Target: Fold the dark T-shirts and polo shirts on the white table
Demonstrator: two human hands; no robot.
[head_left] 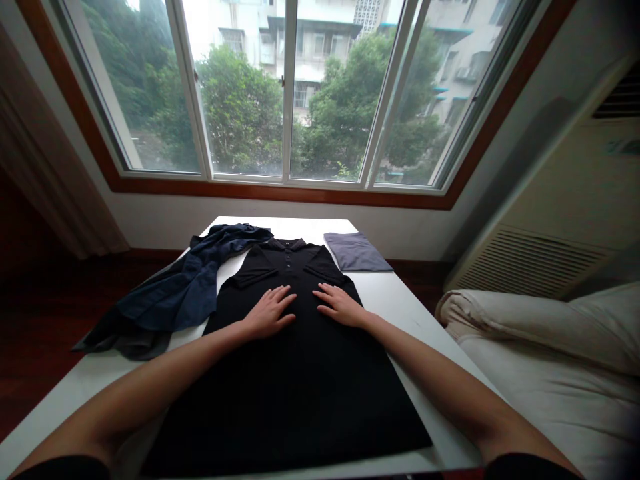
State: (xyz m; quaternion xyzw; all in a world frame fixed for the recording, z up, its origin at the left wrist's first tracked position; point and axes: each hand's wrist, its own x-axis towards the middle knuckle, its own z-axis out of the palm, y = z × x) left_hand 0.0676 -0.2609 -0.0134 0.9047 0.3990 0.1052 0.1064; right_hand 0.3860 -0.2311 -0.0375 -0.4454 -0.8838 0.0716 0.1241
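Observation:
A black polo shirt (300, 387) lies spread face up, its collar toward the window and its hem near me. Both short sleeves are folded in over the upper chest, beside the buttoned placket. My left hand (270, 311) rests flat on the left of the chest with fingers apart. On the right of the chest lies my right hand (341, 305), palm down and fingers spread. Neither hand grips the cloth. A gap of black fabric separates the two hands.
The shirt lies on a white table (420, 327). Crumpled dark blue clothing (185, 287) hangs over its left edge. A folded grey garment (357, 252) sits at the far right. A cream sofa (550, 373) stands close on the right, and a window (290, 100) rises behind.

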